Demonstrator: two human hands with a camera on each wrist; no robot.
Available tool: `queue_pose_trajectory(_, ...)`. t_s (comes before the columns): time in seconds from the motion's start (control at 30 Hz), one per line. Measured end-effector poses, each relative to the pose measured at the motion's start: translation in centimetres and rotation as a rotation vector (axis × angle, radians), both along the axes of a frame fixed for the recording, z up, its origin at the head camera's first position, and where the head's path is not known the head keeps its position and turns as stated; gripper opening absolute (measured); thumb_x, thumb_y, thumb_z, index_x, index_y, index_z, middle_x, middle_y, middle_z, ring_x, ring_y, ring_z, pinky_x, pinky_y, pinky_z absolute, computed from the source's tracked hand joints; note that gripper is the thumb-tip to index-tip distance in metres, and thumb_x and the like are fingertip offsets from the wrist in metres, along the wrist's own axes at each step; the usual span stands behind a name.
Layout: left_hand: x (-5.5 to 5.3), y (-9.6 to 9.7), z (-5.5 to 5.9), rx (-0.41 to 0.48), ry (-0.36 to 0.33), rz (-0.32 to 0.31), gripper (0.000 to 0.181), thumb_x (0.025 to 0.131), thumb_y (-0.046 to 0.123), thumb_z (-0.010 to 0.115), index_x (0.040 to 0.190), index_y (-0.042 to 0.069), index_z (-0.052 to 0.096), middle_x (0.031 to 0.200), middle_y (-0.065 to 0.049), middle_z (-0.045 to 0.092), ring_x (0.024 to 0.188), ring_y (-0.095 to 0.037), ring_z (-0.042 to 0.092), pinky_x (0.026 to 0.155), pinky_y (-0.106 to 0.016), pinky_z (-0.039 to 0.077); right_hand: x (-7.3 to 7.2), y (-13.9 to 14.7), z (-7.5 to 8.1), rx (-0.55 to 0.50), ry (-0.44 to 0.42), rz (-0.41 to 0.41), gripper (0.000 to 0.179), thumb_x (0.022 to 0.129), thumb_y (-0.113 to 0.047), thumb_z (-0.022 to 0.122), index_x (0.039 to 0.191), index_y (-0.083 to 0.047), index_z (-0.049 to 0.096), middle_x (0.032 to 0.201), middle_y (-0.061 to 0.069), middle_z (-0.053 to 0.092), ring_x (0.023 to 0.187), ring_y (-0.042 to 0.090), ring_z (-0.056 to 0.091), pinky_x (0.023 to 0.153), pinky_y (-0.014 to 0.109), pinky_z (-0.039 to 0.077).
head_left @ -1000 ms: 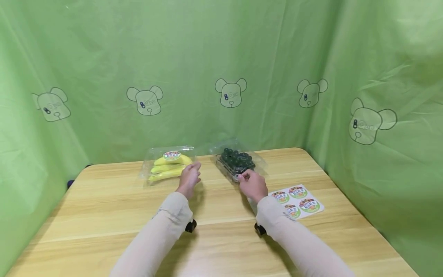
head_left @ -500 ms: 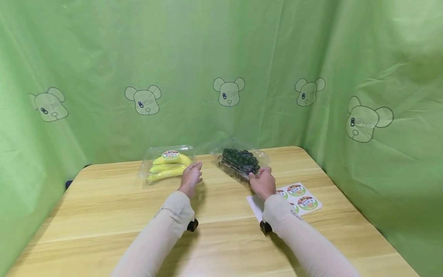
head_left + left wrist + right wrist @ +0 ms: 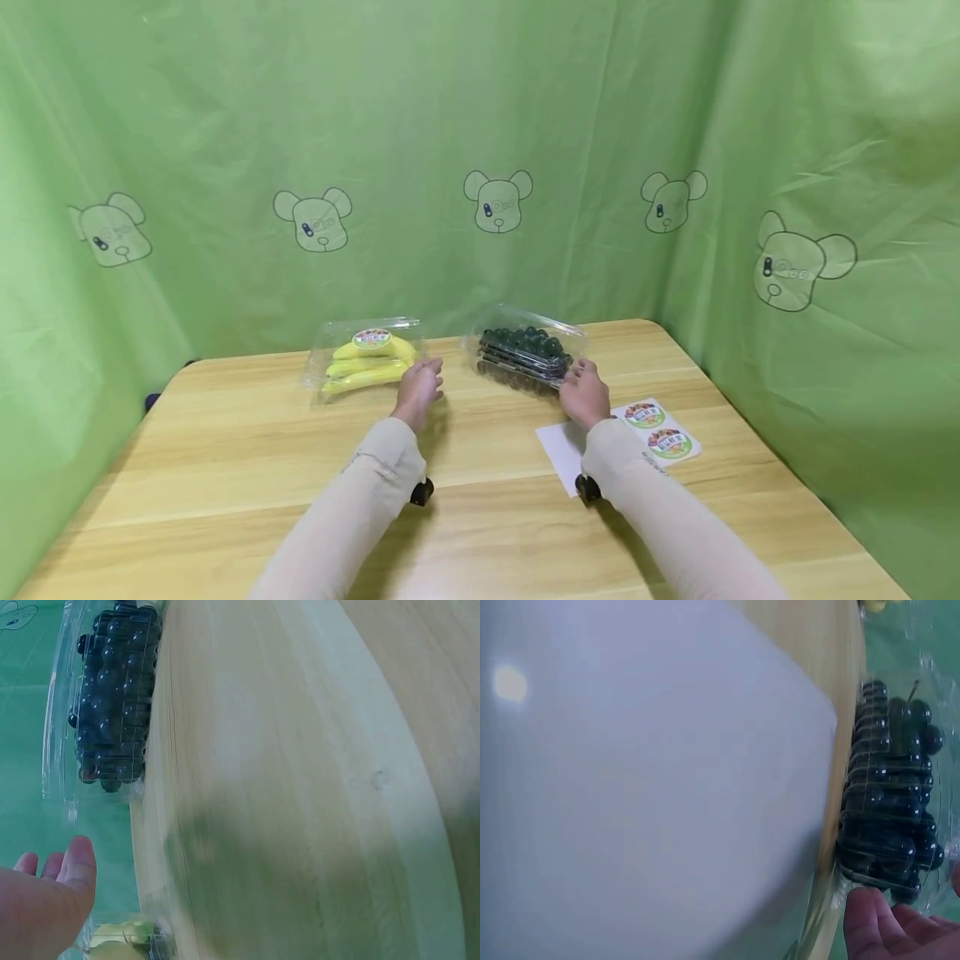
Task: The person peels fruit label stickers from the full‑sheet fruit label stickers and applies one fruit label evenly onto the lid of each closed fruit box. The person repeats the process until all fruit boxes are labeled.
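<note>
A clear plastic clamshell box (image 3: pixel 517 375) filled with dark grapes (image 3: pixel 528 340) stands at the back of the table, its lid raised. My right hand (image 3: pixel 585 393) holds its near right corner; in the right wrist view the fingers (image 3: pixel 866 919) lie at the box's end, with the thumb just showing at the frame's edge. My left hand (image 3: pixel 418 392) hovers beside a second clear box (image 3: pixel 318 379) with yellow bananas (image 3: pixel 363 368) inside, its fingers loosely extended and holding nothing. A round fruit label (image 3: pixel 372 337) shows over the bananas.
A white sheet of round fruit stickers (image 3: pixel 667 442) lies under my right wrist, partly covered by the sleeve. A green curtain (image 3: pixel 405 125) with bear drawings hangs close behind the table and on both sides. The wooden tabletop (image 3: pixel 247 467) has rounded back corners.
The grape box has turned so its front lies straighter to the table's back edge, my right hand moving right with its corner. My left hand has barely shifted.
</note>
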State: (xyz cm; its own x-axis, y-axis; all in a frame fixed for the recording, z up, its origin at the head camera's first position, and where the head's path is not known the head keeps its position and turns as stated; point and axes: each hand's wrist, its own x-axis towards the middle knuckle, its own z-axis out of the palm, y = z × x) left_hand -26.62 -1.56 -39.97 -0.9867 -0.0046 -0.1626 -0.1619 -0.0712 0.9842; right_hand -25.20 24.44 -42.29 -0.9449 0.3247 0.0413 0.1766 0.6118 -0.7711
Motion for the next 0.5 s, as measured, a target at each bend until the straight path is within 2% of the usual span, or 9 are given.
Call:
queue_pose_trajectory(0.13,-0.2,0.3,0.0,0.02,0.017,-0.026,0.051,0.101,0.026,0.046,0.141,-0.005,0.041,0.146,-0.023,0.04,0.132,-0.04,0.039,0.107,-0.048,0.038,-0.3,0.6,-0.1,0.002,0.006,0.002,0.053,0.102,-0.019,0.034,0.149,0.002,0.023,0.142,0.025,0.045,0.129,0.047,0.04,0.11,0.053,0.029)
queue_pose_trajectory(0.3,-0.5,0.8,-0.1,0.106,0.052,-0.098,0.057,0.102,0.027,0.041,0.146,-0.008,0.03,0.15,-0.026,0.031,0.137,-0.042,0.031,0.11,-0.051,0.032,-0.6,1.1,-0.5,-0.015,0.025,0.0,0.051,0.103,-0.02,0.032,0.15,0.0,0.025,0.136,0.028,0.049,0.124,0.049,0.044,0.107,0.055,0.032)
queue_pose_trajectory(0.5,-1.2,1.2,-0.3,0.162,0.046,-0.153,0.06,0.103,0.03,0.036,0.149,-0.006,0.022,0.155,-0.026,0.02,0.141,-0.042,0.022,0.114,-0.053,0.024,-0.9,1.5,-0.8,-0.021,0.037,0.001,0.051,0.103,-0.021,0.03,0.15,-0.001,0.026,0.137,0.03,0.048,0.123,0.048,0.045,0.107,0.055,0.033)
